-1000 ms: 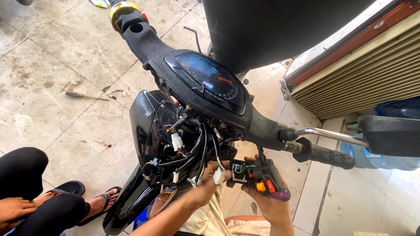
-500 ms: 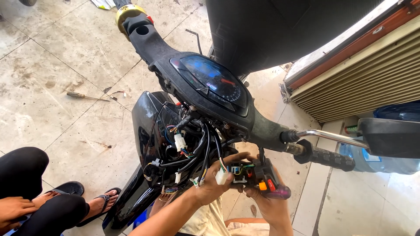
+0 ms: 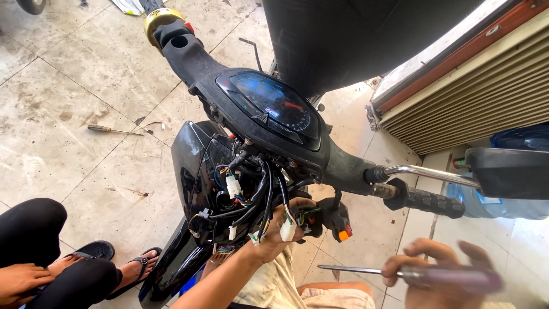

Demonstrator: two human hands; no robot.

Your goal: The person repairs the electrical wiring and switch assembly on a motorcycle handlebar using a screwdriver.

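A black scooter handlebar unit (image 3: 269,114) with its speedometer stands before me, its front cover off and a tangle of wires (image 3: 251,194) with white connectors hanging out. My left hand (image 3: 283,226) grips a black switch housing (image 3: 329,220) with an orange button, just below the right end of the bar. My right hand (image 3: 437,269) is low at the right and holds a screwdriver (image 3: 412,274) with a purple handle; its metal shaft points left, apart from the housing.
The right grip and brake lever (image 3: 423,186) stick out toward a mirror (image 3: 509,171). A second screwdriver (image 3: 111,130) lies on the tiled floor at left. Another person's legs and sandals (image 3: 86,257) are at the lower left. A slatted shutter (image 3: 474,97) is at right.
My right hand has come off the switch housing and moved down to the right, now with the screwdriver in it. My left hand keeps hold of the housing.
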